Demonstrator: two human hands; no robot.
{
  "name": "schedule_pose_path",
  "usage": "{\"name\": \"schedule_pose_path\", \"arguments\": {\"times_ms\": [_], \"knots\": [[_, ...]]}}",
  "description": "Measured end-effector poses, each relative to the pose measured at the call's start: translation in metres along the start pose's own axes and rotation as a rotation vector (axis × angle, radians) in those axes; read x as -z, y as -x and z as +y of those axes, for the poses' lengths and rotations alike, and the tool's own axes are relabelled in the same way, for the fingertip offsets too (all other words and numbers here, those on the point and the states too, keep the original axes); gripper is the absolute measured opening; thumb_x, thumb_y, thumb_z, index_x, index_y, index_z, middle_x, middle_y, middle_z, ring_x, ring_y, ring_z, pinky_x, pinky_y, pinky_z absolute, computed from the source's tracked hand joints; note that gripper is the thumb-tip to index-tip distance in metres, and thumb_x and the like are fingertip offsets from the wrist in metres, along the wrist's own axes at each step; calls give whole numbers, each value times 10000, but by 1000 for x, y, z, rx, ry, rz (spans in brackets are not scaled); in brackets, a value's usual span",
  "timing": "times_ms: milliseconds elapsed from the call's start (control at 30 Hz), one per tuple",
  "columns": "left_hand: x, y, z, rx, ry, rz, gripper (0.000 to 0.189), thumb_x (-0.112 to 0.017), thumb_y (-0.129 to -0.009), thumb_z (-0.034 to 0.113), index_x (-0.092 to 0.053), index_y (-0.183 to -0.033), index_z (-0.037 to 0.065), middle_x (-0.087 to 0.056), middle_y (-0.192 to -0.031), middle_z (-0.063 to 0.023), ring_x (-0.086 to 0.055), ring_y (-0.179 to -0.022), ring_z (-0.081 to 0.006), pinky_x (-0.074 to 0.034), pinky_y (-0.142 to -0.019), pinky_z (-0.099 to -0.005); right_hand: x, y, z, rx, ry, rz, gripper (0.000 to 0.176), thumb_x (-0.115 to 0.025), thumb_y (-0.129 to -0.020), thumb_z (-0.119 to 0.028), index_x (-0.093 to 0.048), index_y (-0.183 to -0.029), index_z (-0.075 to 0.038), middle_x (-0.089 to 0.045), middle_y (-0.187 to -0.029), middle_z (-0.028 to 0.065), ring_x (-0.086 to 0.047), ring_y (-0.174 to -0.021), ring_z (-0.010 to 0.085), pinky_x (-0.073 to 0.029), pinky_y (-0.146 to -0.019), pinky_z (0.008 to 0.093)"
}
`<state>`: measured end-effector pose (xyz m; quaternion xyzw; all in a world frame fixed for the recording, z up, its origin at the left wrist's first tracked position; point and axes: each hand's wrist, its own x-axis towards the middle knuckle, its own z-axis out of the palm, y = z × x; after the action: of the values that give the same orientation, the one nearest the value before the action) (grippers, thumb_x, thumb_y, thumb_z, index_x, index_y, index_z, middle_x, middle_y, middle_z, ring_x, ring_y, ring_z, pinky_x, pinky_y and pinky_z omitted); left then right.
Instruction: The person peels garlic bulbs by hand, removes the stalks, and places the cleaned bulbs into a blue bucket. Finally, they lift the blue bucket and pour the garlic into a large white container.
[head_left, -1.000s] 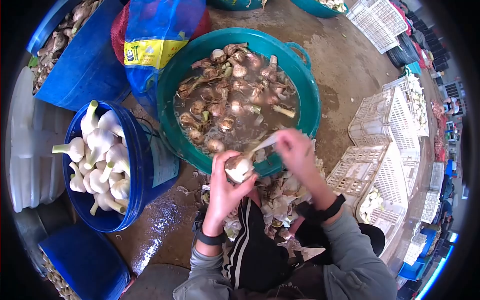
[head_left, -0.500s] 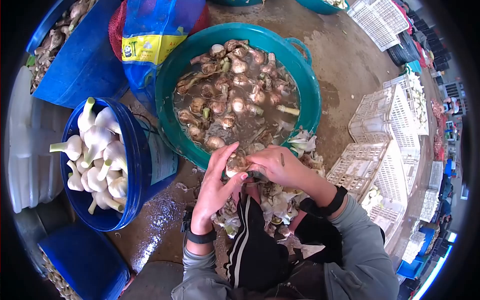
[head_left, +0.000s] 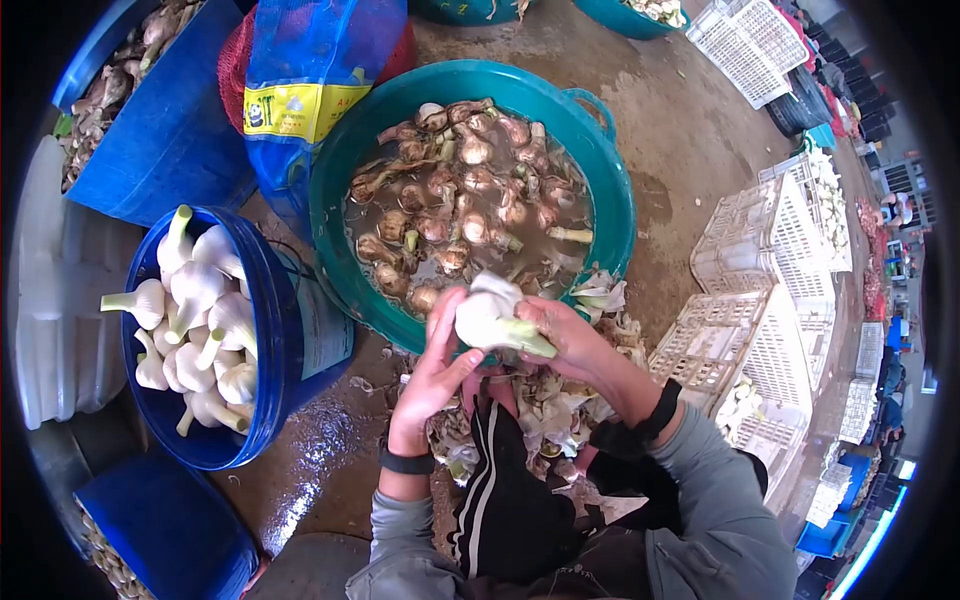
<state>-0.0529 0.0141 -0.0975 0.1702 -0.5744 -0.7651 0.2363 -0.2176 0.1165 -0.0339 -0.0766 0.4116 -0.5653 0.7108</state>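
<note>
A garlic bulb (head_left: 482, 320), white with a pale green stem, sits between my two hands over the near rim of a teal basin (head_left: 622, 215). Fingers and thumb of my left hand (head_left: 437, 362) grip the bulb from its left side. My right hand (head_left: 568, 340) is closed at the stem side, where a blurred whitish flap of skin (head_left: 494, 284) stands up from the bulb; its fingertips are partly hidden. Inside the basin, brown, dirty garlic bulbs (head_left: 474, 150) lie in murky water. Below my hands is a heap of garlic peelings (head_left: 548, 420).
Left of the basin stands a blue bucket (head_left: 268, 400) of clean white garlic (head_left: 198, 287). Behind it are a larger blue tub (head_left: 165, 165) of unpeeled garlic and a blue mesh bag (head_left: 325, 45). White plastic crates (head_left: 700, 335) line the right side on wet concrete.
The bulb has gone from brownish to mostly white, with its stem now showing toward the right. My right hand has turned and a flap of skin has lifted.
</note>
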Motion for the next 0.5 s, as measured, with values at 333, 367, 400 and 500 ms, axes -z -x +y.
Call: {"name": "schedule_pose_path", "arguments": {"times_ms": [333, 367, 400, 500], "knots": [[-43, -12, 40, -146, 418, 280, 136, -540, -935, 219, -567, -994, 100, -553, -1144, -75, -468, -1200, -284, -370, -1009, -421, -35, 26, -4, 540, 731, 298, 271, -494, -954, -236, -525, -848, 11, -492, -666, 83, -445, -635, 122, -409, -595, 303], [-48, -14, 49, -97, 574, 310, 147, -524, -939, 232, -555, -1013, 109, -566, -1100, -62, -493, -1173, -280, -384, -1005, -424, -28, 42, -3, 542, 870, 333, 259, -492, -951, -221, -522, -840, 11, -481, -666, 95, -444, -630, 127, -410, -594, 301], [-54, -16, 56, -41, 732, 335, 158, -509, -943, 245, -543, -1031, 118, -578, -1057, -50, -517, -1147, -276, -397, -1001, -427, -19, 62, 0, 540, 1008, 376, 247, -489, -948, -205, -519, -832, 10, -470, -666, 107, -444, -625, 132, -411, -593, 300], [-41, -36, 82, -178, 596, 391, 227, -447, -964, 307, -538, -1081, 135, -594, -1046, -75, -580, -1050, -254, -516, -852, -407, 21, 107, 31, 422, 1231, 410, 253, -505, -926, -222, -538, -824, 8, -542, -700, 151, -566, -656, 238, -452, -634, 358]]}}
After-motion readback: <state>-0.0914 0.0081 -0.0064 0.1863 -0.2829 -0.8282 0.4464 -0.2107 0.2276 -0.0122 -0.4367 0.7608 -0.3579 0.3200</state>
